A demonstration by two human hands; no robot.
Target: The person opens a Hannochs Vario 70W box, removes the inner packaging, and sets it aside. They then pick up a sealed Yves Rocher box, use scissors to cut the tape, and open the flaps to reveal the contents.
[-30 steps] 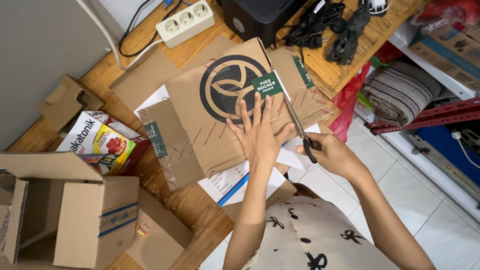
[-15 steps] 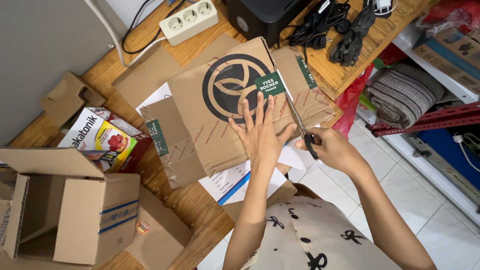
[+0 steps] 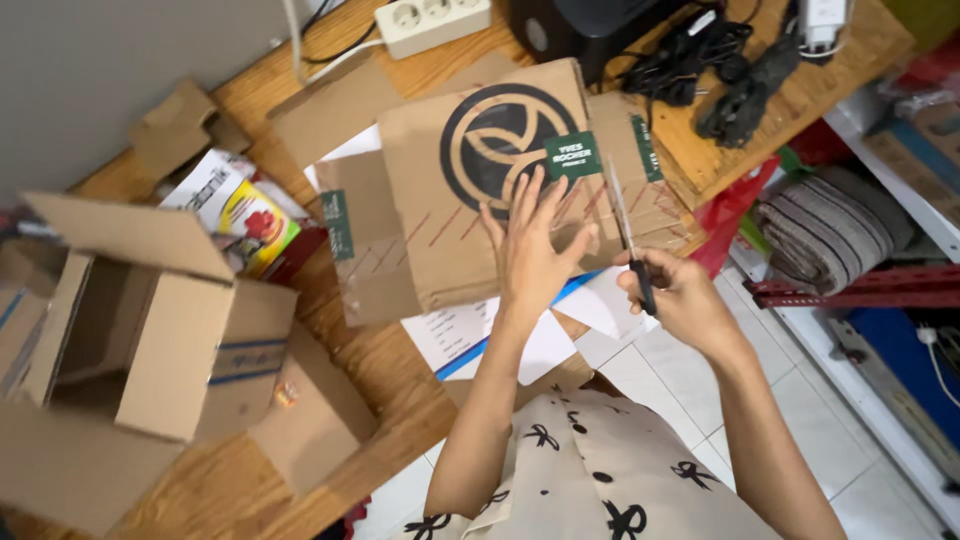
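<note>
Motion blur softens the open box point(image 3: 150, 330). The left hand point(image 3: 533, 255) presses spread fingers flat on the cardboard point(image 3: 480, 200); the right hand point(image 3: 675, 295) grips the scissors point(image 3: 628, 240).

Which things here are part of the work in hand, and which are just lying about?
In use: flattened cardboard box, held flat by the left hand; scissors, gripped by the right hand.

Lying about: open carton, power strip, black cables, papers.
</note>
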